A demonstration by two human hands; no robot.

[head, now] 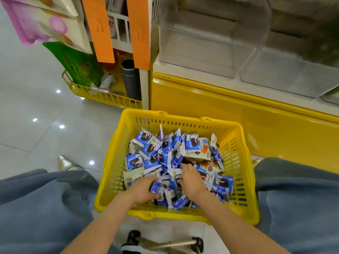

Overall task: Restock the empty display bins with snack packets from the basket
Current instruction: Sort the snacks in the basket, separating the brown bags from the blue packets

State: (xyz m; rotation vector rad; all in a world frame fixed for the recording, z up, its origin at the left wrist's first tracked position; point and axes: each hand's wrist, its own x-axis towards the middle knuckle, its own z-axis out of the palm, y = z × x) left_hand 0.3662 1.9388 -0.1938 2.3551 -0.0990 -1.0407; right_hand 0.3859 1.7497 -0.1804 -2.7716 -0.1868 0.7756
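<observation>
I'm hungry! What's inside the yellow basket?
Many blue snack packets and a few beige packets fill the basket. The left hand and right hand cover some; the bottom is hidden.

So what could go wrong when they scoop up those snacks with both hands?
1. The left hand and right hand grip loose snack packets; a big handful could spill onto the floor on the way up to the clear bins.
2. The basket holds blue and beige packets mixed together, so two kinds might land in one bin.
</observation>
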